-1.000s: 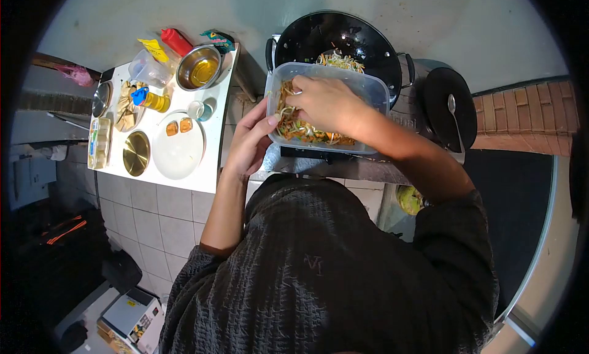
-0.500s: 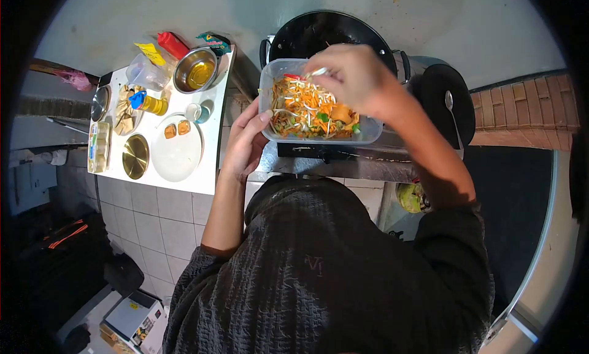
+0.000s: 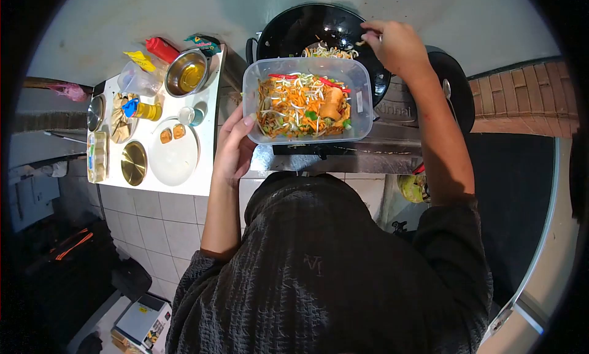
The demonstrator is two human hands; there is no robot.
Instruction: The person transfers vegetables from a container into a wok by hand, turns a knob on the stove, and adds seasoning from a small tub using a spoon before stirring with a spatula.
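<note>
My left hand [image 3: 235,144] grips the left side of a clear plastic container [image 3: 366,102], thumb over its near left corner. The container holds a mix of bean sprouts [image 3: 299,102], orange shreds that look like carrot, red chilli strips [image 3: 283,76], green bits and brown chunks [image 3: 332,102]. Behind it is a black wok [image 3: 288,29] with bean sprouts and shreds [image 3: 331,51] in it, partly hidden by the container. Over the wok's right side is my right hand [image 3: 399,47], fingers pinched together. A pale strand shows at its fingertips, too small to name surely.
On the left, a white table [image 3: 205,139] bears a plate [image 3: 175,167] with two brown pieces, a steel bowl [image 3: 175,81] of yellow liquid, a blue-capped bottle [image 3: 147,111] and a glass [image 3: 195,116]. A spoon [image 3: 446,90] lies on a black round surface [image 3: 463,102] at right.
My right hand has moved from above the container, up and right, over the wok. The container has shifted slightly left. Bean sprouts now show in the wok.
</note>
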